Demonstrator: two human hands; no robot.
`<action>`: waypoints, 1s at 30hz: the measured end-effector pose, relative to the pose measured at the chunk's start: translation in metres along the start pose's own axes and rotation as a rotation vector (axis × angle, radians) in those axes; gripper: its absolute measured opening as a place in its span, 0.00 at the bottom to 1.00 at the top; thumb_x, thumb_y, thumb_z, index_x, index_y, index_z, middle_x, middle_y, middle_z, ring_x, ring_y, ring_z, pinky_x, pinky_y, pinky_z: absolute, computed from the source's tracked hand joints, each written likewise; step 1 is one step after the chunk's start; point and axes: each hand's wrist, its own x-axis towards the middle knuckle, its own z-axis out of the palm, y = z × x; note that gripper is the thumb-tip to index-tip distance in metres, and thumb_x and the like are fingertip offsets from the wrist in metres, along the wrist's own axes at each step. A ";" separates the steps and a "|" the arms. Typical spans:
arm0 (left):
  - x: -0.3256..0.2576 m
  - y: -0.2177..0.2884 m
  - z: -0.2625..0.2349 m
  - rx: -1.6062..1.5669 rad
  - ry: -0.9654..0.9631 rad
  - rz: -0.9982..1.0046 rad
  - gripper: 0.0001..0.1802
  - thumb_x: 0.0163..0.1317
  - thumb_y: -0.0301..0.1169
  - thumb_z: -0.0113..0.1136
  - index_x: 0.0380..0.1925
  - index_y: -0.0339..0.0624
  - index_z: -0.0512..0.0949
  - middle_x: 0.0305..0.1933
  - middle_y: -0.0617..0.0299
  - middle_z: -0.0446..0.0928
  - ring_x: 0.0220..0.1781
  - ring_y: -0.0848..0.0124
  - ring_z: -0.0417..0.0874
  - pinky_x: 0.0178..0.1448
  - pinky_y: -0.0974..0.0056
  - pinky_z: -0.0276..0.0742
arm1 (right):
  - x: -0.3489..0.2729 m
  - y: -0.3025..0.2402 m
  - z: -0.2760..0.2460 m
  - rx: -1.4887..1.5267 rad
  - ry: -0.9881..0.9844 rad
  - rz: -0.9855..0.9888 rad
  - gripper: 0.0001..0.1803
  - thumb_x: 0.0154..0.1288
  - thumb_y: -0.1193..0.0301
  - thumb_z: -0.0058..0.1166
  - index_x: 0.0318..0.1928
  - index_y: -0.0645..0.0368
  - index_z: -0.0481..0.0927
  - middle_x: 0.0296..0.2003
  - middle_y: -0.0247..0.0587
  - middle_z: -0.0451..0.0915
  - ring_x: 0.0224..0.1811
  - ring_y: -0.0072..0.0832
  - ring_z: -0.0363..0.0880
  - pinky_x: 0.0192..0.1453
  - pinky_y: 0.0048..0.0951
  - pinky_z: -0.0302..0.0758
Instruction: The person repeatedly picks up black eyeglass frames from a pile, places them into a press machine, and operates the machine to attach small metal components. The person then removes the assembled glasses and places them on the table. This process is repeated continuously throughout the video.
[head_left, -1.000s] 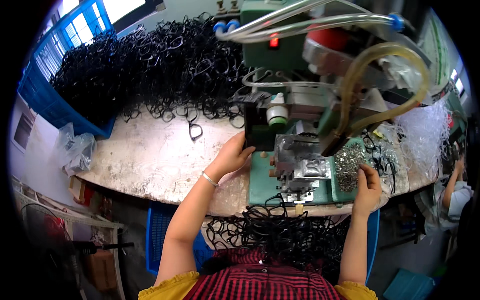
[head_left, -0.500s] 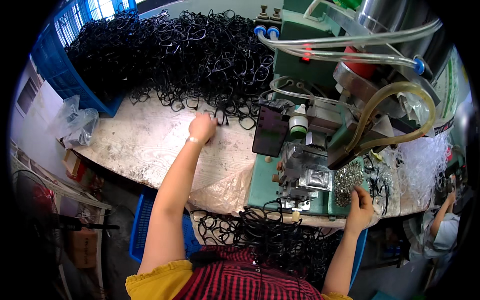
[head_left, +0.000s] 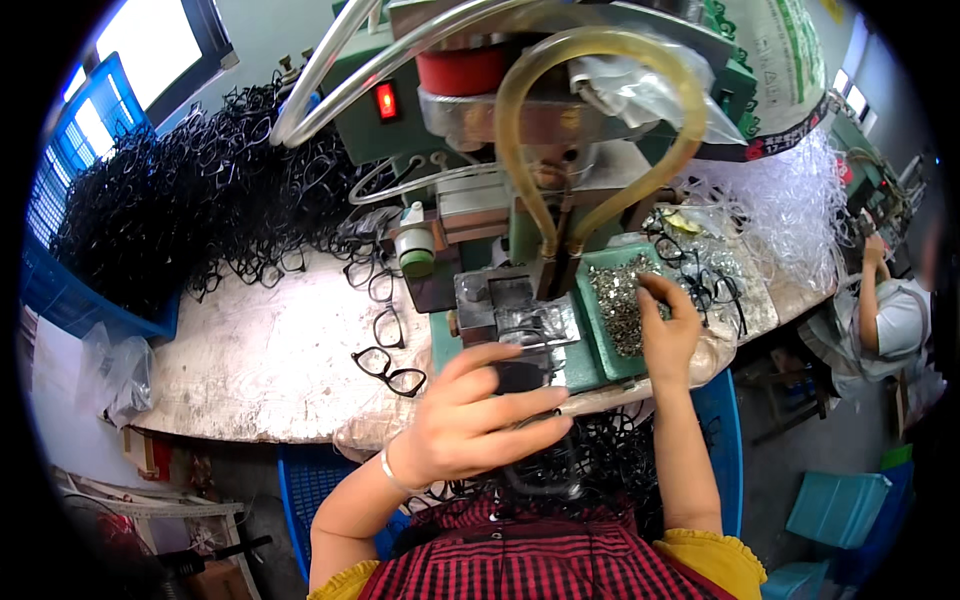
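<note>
My left hand (head_left: 465, 420) is in front of the green press machine, its fingers bent round a black eyeglass frame (head_left: 548, 488) that is smeared by motion. One part of that frame is close to the metal fixture (head_left: 510, 305) of the press. My right hand (head_left: 672, 330) is at the right side of a green tray (head_left: 590, 345) filled with small metal parts (head_left: 622, 300). Its thumb and forefinger come together over the parts; whatever is between them is too small to name. Several black eyeglass frames (head_left: 388, 327) lie in a row on the table left of the press.
A large heap of black frames (head_left: 220, 190) fills the back left beside a blue crate (head_left: 120, 300). Looped hoses (head_left: 520, 100) hang over the press. More frames lie in my lap. Clear plastic strands (head_left: 780, 190) pile at the right, where another person (head_left: 890, 310) sits.
My left hand has come from the heap's edge to the press with a frame. Several frames now trail across the table. The view has turned right; my right hand stays by the tray.
</note>
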 end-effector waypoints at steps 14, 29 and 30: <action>0.011 -0.005 0.007 -0.064 -0.082 -0.079 0.12 0.52 0.29 0.67 0.39 0.46 0.86 0.46 0.63 0.85 0.32 0.63 0.76 0.42 0.58 0.76 | -0.009 0.005 0.001 -0.264 -0.183 -0.237 0.05 0.57 0.75 0.61 0.36 0.60 0.83 0.38 0.45 0.82 0.46 0.44 0.81 0.50 0.39 0.76; -0.071 -0.136 0.009 0.172 0.655 -0.822 0.20 0.56 0.32 0.66 0.50 0.42 0.81 0.69 0.48 0.65 0.68 0.51 0.63 0.71 0.54 0.59 | -0.025 0.029 -0.004 0.099 -0.088 0.135 0.09 0.67 0.77 0.57 0.47 0.64 0.83 0.41 0.34 0.82 0.42 0.19 0.77 0.49 0.23 0.73; -0.070 -0.146 0.010 0.092 0.673 -0.834 0.19 0.56 0.32 0.67 0.48 0.42 0.82 0.69 0.48 0.66 0.67 0.51 0.64 0.70 0.54 0.59 | -0.026 0.029 -0.002 0.134 -0.095 0.132 0.10 0.67 0.77 0.58 0.47 0.64 0.83 0.41 0.33 0.82 0.42 0.19 0.76 0.49 0.22 0.73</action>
